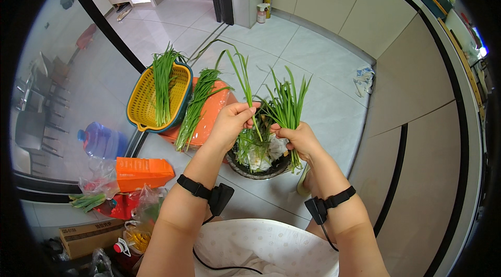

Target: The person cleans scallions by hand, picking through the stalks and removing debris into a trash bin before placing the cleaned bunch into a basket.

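Observation:
Between thumb and fingers my left hand (235, 120) pinches a few long green leaf stalks (243, 77), which look like Chinese chives. A thicker bunch of chives (289, 100) is gripped in my right hand (299, 138), leaves pointing away from me. Below both hands stands a dark round bin (254, 176) holding green scraps and crumpled white paper or plastic. To the left, a yellow colander in a blue basin (137, 100) holds another chive bunch (162, 89). More chives (199, 104) lie partly in clear plastic on an orange stool or box (213, 114).
At the lower left are an orange bag (145, 174), a blue-tinted water jug (103, 140) seen by the glass panel, a cardboard box (92, 238) and an oil bottle (137, 238). Cabinets (419, 175) line the right. A crumpled cloth or bag (364, 80) lies beside them.

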A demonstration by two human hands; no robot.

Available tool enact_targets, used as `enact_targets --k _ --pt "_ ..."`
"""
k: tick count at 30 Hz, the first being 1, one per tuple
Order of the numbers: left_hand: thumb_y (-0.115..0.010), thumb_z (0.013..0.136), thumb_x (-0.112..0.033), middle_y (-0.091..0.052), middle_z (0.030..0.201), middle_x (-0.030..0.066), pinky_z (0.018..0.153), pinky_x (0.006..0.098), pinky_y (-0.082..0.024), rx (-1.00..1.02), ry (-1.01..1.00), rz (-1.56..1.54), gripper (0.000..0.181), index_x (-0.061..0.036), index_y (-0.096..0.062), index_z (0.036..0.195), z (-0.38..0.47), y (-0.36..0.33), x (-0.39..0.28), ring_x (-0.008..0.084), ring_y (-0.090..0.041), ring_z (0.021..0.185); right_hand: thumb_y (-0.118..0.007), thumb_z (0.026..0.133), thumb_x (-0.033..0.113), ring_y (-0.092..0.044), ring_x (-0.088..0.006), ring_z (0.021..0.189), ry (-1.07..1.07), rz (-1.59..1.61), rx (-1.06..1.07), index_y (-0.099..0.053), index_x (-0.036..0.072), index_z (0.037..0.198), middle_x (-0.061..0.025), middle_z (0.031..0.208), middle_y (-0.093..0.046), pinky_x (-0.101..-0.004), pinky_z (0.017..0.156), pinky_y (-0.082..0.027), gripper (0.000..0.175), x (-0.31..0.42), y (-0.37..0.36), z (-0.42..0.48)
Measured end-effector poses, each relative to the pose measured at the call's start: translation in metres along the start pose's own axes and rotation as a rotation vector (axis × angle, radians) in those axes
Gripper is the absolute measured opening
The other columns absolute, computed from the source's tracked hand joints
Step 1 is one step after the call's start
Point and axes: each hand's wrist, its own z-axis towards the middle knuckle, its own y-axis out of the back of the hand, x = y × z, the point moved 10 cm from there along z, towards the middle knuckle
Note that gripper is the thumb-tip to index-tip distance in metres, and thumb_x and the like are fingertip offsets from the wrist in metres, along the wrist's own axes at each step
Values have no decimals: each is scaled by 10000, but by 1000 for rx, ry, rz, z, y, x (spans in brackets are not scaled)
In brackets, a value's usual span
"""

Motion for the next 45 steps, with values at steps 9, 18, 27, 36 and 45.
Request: enact_targets --k 9,18,27,36,45 --pt "-536 890 -97 -559 751 -10 628 193 -432 94 31 -89 288 24 -564 1150 -3 -11 -1 56 -509 665 -695 777 245 -473 -46 581 -21 -17 -33 -599 93 794 37 686 -558 -195 439 -299 181 0 -1 -2" --pt "-523 893 -83 -582 864 7 687 201 -451 167 10 -109 349 36 -488 1220 -8 -21 -10 63 -529 723 -678 787 199 -463 -30 626 -12 141 99 -601 104 856 39 726 -545 -162 432 -250 140 18 -31 -13" --pt "-536 883 -80 -581 872 9 696 203 -446 169 -21 -137 353 37 -493 1213 -2 -23 -9 62 -519 732 -657 795 164 -480 -38 633 -4 164 128 -597 75 881 25 727 -546 -164 417 -259 137 15 -32 -12" --pt "-562 857 -57 -574 841 17 662 207 -430 98 -112 -62 303 18 -561 1150 0 -20 -14 75 -498 705 -646 800 157 -491 -36 623 -16 145 147 -603 73 891 18 740 -568 -169 415 -271 132 10 -35 -8" --pt "-536 875 -57 -568 841 -9 699 209 -436 121 -116 4 311 3 -551 1180 -4 -26 -17 75 -503 731 -630 796 185 -507 -22 631 -28 77 134 -621 96 884 34 756 -610 -173 445 -300 125 4 -34 -5"
